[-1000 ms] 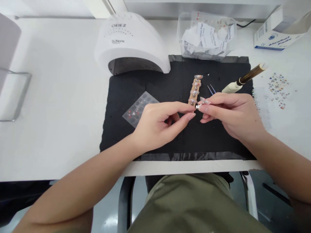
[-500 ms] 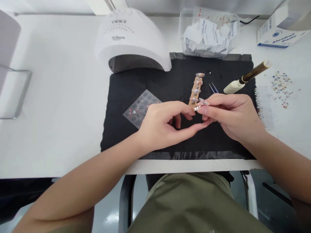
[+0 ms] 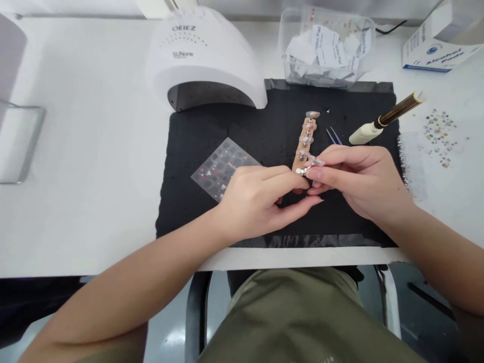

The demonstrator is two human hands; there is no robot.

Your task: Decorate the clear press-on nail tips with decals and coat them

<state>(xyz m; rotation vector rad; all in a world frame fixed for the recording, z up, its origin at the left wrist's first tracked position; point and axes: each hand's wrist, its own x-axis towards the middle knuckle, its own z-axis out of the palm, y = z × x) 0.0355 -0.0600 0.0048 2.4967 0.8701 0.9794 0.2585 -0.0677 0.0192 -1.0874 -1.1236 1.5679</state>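
Between the thumb and fingers of my right hand [image 3: 355, 174] is a clear decorated nail tip [image 3: 315, 161] with a small silver piece at its lower left. My left hand [image 3: 264, 199] lies just left of it, thumb and index finger apart, other fingers curled and partly hidden; its index fingertip is by the lower end of the wooden strip [image 3: 298, 162]. Several decorated nail tips sit across that strip. Blue tweezers [image 3: 334, 136] lie behind my right hand. A clear sticker sheet [image 3: 215, 164] is partly under my left hand.
On the black mat [image 3: 189, 201] stands a cream bottle [image 3: 366, 133] with a gold cap. Behind are a white lamp [image 3: 212, 55], a clear tub [image 3: 321, 75] of pad packets and an alcohol pads box [image 3: 431, 53]. Small gems [image 3: 440, 131] lie scattered at the right.
My left hand has shifted slightly, its thumb now apart from my right hand's fingers. The silver piece shows more by the strip's lower end. The view has moved a little.
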